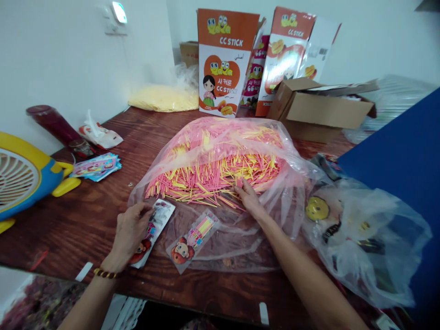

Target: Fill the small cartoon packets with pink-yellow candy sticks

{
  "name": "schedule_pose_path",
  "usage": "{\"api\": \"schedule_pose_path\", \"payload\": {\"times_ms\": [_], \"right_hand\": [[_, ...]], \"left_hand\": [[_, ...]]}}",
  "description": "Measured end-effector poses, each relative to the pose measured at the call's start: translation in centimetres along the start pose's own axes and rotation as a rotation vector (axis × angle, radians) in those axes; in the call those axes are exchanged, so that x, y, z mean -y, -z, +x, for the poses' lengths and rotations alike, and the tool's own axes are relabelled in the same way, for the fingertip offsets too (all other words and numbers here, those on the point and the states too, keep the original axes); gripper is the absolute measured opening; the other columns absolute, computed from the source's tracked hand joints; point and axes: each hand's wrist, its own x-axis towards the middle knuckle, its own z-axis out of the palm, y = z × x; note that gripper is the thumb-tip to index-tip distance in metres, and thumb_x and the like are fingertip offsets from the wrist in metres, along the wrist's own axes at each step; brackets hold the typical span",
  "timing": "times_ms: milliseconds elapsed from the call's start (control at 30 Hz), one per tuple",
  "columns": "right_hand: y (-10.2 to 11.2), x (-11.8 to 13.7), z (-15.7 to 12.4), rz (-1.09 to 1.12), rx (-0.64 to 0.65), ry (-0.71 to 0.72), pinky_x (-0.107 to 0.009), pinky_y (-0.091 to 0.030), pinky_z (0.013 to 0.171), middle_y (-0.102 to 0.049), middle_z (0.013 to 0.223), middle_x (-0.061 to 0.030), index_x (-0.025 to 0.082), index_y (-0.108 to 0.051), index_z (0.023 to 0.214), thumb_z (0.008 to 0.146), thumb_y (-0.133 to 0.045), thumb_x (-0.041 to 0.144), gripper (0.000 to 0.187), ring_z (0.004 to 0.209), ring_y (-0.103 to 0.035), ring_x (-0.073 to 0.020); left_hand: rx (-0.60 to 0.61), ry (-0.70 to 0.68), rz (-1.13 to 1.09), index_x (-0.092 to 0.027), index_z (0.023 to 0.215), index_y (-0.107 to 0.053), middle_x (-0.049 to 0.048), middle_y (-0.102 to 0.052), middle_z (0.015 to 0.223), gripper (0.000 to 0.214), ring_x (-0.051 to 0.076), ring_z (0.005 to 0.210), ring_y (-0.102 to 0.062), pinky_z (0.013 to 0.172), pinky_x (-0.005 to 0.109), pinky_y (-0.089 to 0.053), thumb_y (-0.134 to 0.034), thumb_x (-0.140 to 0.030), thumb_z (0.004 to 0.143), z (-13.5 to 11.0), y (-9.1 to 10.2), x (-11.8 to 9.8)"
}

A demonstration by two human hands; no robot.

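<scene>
A big clear plastic bag (288,215) lies spread on the table, filled with a heap of thin pink and yellow sticks (209,174). My right hand (250,198) is at the near right of the heap, fingers closed on a few sticks. To the left, my left hand (132,224) rests over printed plastic packets (161,217), its thumb and fingertips pinched at their upper edge. Part of those packets is covered by the hand. Between my hands, a clear packet (194,240) with a red-haired cartoon figure lies on the bag, pink and yellow sticks inside it.
Cartons (220,59) stand at the back, beside an open brown box (319,107). On the left are a yellow-blue fan (20,174), a dark red bottle (57,126), tissues (101,135) and cards (98,166). A crumpled plastic bag (371,238) lies right.
</scene>
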Motion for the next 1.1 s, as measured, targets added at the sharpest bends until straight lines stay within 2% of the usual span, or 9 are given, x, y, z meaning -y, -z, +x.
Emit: {"api": "schedule_pose_path", "payload": {"times_ms": [100,233,400,533,600,733,833,967,1100], "right_hand": [[-0.8,-0.1,-1.3,-0.103,0.007,-0.004,-0.034,-0.05,0.088,-0.067,0.092,-0.0036,0.024,-0.05,0.103,0.089,-0.044,0.032,0.017,0.092,-0.064,-0.0204],[-1.1,0.7,-1.9,-0.158,0.012,0.043,-0.033,-0.05,0.09,-0.066,0.092,-0.0038,0.024,-0.046,0.104,0.091,-0.037,0.031,0.018,0.092,-0.064,-0.0192],[-1.0,1.1,-2.4,-0.149,-0.005,0.045,-0.033,-0.05,0.087,-0.066,0.096,-0.0047,0.024,-0.045,0.101,0.091,-0.04,0.034,0.015,0.091,-0.063,-0.0202],[-0.2,1.4,-2.0,-0.189,-0.053,0.037,-0.032,-0.05,0.079,-0.066,0.089,-0.0058,0.023,-0.046,0.104,0.096,-0.031,0.033,0.02,0.081,-0.062,-0.0198],[0.3,2.0,-1.5,-0.325,-0.018,0.029,-0.031,-0.049,0.076,-0.066,0.091,-0.0075,0.021,-0.048,0.108,0.097,-0.03,0.031,0.023,0.081,-0.062,-0.02],[0.7,3.7,-0.8,-0.8,0.23,0.143,-0.031,-0.045,0.087,-0.064,0.11,-0.013,0.016,-0.056,0.111,0.095,-0.038,0.017,0.024,0.101,-0.061,-0.0217],[0.1,4.6,-0.9,-1.083,0.382,0.21,-0.031,-0.044,0.088,-0.061,0.118,-0.0149,0.015,-0.058,0.115,0.095,-0.036,0.011,0.029,0.107,-0.059,-0.0227],[-1.1,4.6,-1.2,-1.275,0.424,0.291,-0.032,-0.046,0.084,-0.059,0.117,-0.0159,0.016,-0.058,0.115,0.097,-0.035,0.011,0.03,0.107,-0.057,-0.0251],[-1.7,4.3,-0.9,-1.329,0.402,0.346,-0.033,-0.048,0.081,-0.059,0.117,-0.0167,0.015,-0.057,0.115,0.097,-0.036,0.014,0.028,0.109,-0.054,-0.0277]], "left_hand": [[0.013,-0.029,-0.04,-0.022,0.084,-0.069,0.003,-0.074,0.083,0.025,0.023,0.075,-0.069,0.07,0.031,-0.051,-0.051,-0.038,0.088,0.0,0.0,0.4],[-0.028,-0.068,-0.02,-0.02,0.087,-0.072,0.0068,-0.074,0.087,0.028,0.024,0.079,-0.069,0.074,0.032,-0.052,-0.051,-0.039,0.087,-0.1,0.0,0.7],[-0.036,-0.057,0.042,-0.018,0.1,-0.074,0.0095,-0.077,0.098,0.031,0.027,0.084,-0.072,0.075,0.036,-0.054,-0.051,-0.036,0.09,-0.3,0.3,1.2],[-0.054,-0.058,0.054,-0.019,0.1,-0.074,0.0083,-0.078,0.099,0.032,0.027,0.086,-0.073,0.079,0.037,-0.054,-0.051,-0.038,0.09,-0.4,0.6,1.3],[-0.068,-0.051,0.024,-0.019,0.098,-0.074,0.0087,-0.077,0.099,0.032,0.026,0.087,-0.072,0.081,0.036,-0.054,-0.051,-0.039,0.089,-0.5,0.9,1.2],[-0.11,-0.002,-0.095,-0.02,0.097,-0.074,0.0073,-0.077,0.096,0.033,0.024,0.084,-0.071,0.08,0.035,-0.055,-0.054,-0.042,0.086,-0.8,1.7,0.3],[-0.153,0.074,-0.21,-0.02,0.095,-0.074,0.0048,-0.078,0.091,0.032,0.023,0.08,-0.071,0.078,0.034,-0.057,-0.058,-0.044,0.082,-1.1,2.6,-1.0],[-0.148,0.192,-0.38,-0.02,0.093,-0.075,0.003,-0.078,0.087,0.033,0.022,0.078,-0.071,0.074,0.031,-0.057,-0.063,-0.047,0.077,-1.6,3.5,-3.1],[-0.123,0.207,-0.468,-0.019,0.09,-0.075,0.0037,-0.077,0.086,0.032,0.022,0.078,-0.07,0.075,0.032,-0.058,-0.066,-0.047,0.076,-2.0,3.4,-4.3]]}}
